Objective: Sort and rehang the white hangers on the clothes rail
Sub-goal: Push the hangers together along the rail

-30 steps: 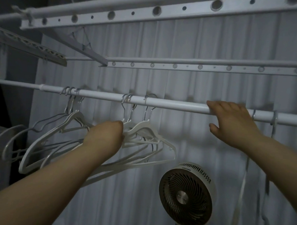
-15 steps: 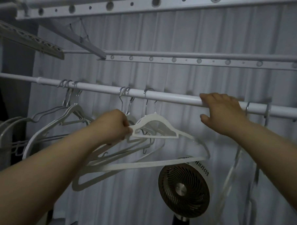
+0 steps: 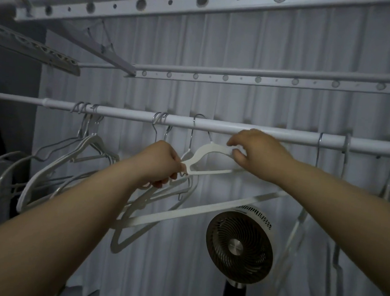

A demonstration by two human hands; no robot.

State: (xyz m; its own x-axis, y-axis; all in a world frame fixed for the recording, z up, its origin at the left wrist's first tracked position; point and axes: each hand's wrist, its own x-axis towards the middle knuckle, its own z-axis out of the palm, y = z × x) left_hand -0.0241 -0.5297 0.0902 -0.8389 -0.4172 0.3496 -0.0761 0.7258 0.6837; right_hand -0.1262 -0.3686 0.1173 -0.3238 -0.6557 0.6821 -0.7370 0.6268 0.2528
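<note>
White plastic hanger (image 3: 211, 152), metal hook over rail (image 3: 124, 114), hangs just right of two more hooks. We see left hand (image 3: 162, 163) curled round its left end, arm reaching up from lower left. Right hand (image 3: 258, 153) pinches its upper right shoulder, thumb underneath, knuckles just below rail. More hangers (image 3: 61, 164) bunched at left, tilted. Fan (image 3: 239, 246) below.

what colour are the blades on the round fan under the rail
Dark bronze-brown, set inside the white-cased round fan; the head view shows it best.
</note>
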